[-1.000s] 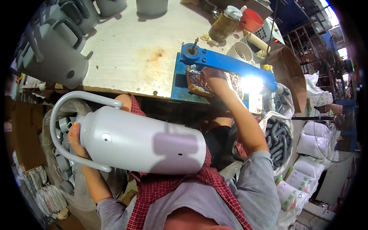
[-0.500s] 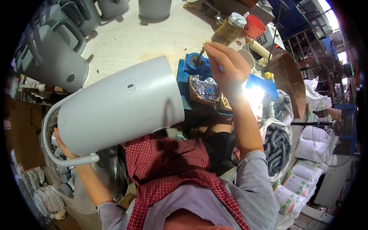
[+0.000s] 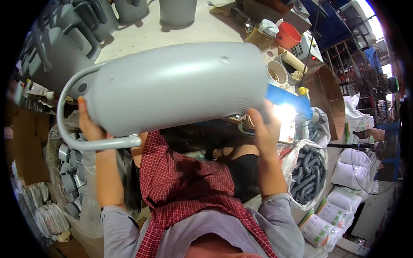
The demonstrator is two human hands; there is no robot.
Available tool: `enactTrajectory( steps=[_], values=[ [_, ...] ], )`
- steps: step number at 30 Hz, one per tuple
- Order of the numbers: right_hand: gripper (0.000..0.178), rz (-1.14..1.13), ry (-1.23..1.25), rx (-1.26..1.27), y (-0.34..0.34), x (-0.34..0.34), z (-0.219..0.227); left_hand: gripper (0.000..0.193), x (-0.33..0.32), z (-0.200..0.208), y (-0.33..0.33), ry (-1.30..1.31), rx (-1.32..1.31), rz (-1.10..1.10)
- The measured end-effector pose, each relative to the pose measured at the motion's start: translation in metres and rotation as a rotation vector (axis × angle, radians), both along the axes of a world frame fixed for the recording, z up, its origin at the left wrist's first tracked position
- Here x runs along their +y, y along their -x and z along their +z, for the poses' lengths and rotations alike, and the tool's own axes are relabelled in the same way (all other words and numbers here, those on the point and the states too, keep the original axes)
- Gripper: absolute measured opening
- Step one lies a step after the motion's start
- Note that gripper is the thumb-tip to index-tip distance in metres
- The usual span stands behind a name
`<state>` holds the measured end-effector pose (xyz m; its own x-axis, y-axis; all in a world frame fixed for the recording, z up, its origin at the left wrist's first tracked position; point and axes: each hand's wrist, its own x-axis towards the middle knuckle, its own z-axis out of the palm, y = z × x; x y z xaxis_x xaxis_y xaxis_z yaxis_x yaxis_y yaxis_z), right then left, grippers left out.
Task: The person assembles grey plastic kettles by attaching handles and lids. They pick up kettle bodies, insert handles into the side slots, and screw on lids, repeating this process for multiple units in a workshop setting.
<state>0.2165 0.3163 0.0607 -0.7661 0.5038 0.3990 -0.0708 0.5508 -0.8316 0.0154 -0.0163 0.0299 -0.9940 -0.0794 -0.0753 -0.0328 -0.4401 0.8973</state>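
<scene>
Carefully, by the surface's near edge, my left grip and right grip hold both ends of the gray jug, which looks stiff, light and slippery.

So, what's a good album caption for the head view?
Grey canister with looped handle, held sideways at a cluttered workbench.

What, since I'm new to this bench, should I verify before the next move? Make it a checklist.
1. Left hand holding the handle end of the large smooth grey cylindrical vessel: ok.
2. Right hand firmly gripping the opposite end: cannot tell; contact unclear.
3. Curved grey tubular handle fastened at both ends: cannot tell.
4. Long blue metal arm fully visible: not ok; the vessel covers part.
5. Bright white light beside that arm lit: ok.
</scene>
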Motion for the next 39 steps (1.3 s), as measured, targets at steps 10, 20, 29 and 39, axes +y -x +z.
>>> enactTrajectory(
  steps=[10,20,29,39],
  values=[
    [0.033,-0.306,0.431,0.226,-0.076,0.089,-0.051,0.050,0.161,-0.015,-0.021,-0.050,0.237,-0.471],
    [0.032,-0.327,0.404,0.203,-0.074,0.098,-0.059,0.046,0.170,-0.038,-0.013,-0.194,0.215,-0.475],
    [0.035,-0.369,0.382,0.185,-0.079,0.097,-0.061,0.044,0.179,-0.038,-0.011,-0.135,0.205,-0.505],
    [0.042,-0.535,-0.167,-0.088,-0.147,0.101,-0.056,0.050,0.166,-0.073,0.011,0.133,0.064,-0.298]
  ],
)
